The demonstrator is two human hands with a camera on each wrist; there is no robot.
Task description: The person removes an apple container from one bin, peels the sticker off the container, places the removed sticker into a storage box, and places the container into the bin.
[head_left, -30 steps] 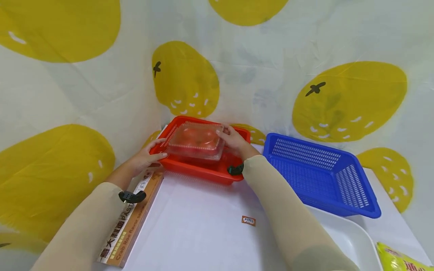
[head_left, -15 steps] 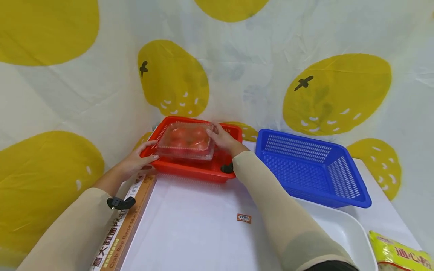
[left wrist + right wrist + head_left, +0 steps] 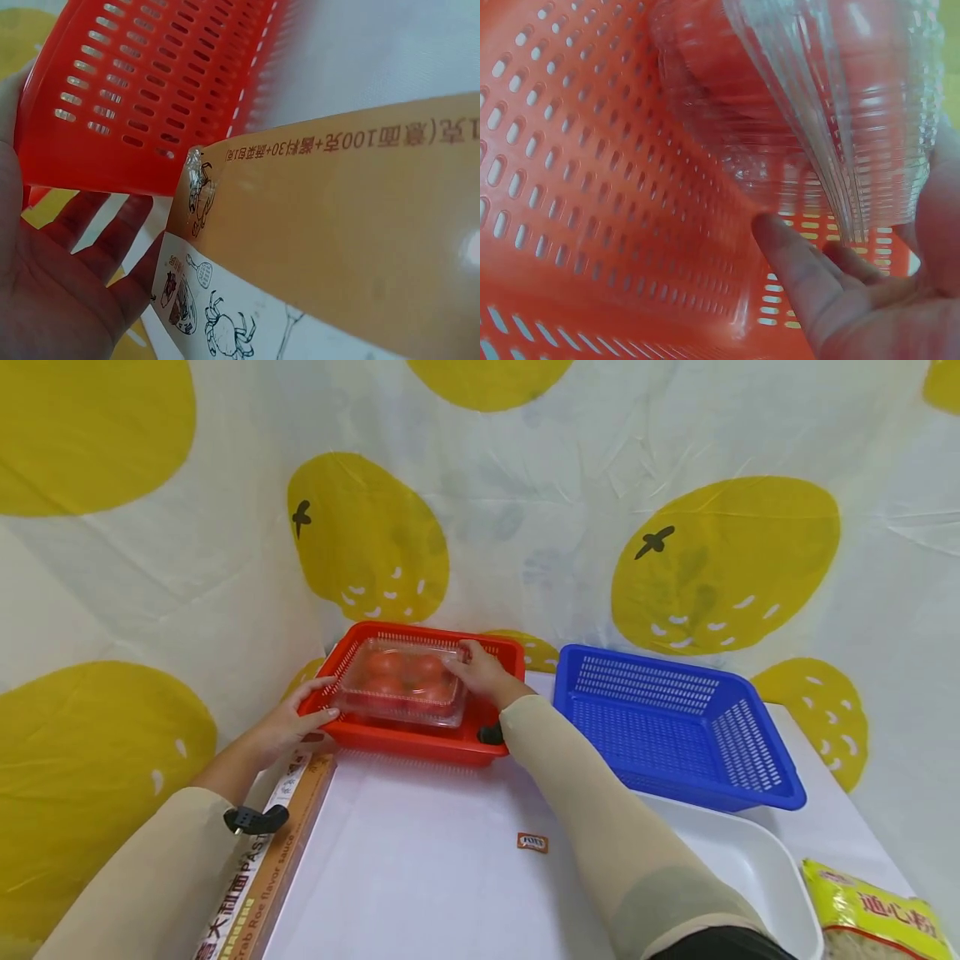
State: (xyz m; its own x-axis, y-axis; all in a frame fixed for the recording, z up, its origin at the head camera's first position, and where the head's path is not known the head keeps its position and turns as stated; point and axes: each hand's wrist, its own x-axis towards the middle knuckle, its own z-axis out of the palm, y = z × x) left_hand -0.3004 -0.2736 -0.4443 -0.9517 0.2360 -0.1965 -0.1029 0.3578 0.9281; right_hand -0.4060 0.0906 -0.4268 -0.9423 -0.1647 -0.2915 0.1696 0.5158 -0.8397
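A clear plastic clamshell box of tomatoes (image 3: 401,683) sits inside the red basket (image 3: 412,743), slightly tilted against its left side. My right hand (image 3: 483,675) holds the box by its right end; in the right wrist view the clear ribbed lid edge (image 3: 840,172) lies between thumb and fingers. At the basket's left end my left hand (image 3: 277,727) grips the rim, thumb above and fingers beneath, as the left wrist view also shows on the perforated wall (image 3: 150,82). A long brown pasta box (image 3: 288,835) lies below the left wrist.
To the right stands a blue basket (image 3: 675,793), overlapping a white tray (image 3: 780,868). A yellow noodle packet (image 3: 877,906) lies at the lower right. On the white table (image 3: 420,860) is a small orange-edged label (image 3: 532,842). A lemon-patterned cloth (image 3: 525,527) hangs behind.
The tomato box has settled lower into the red basket, with the right hand staying on it. The head view has shifted right. The left hand keeps its place on the rim.
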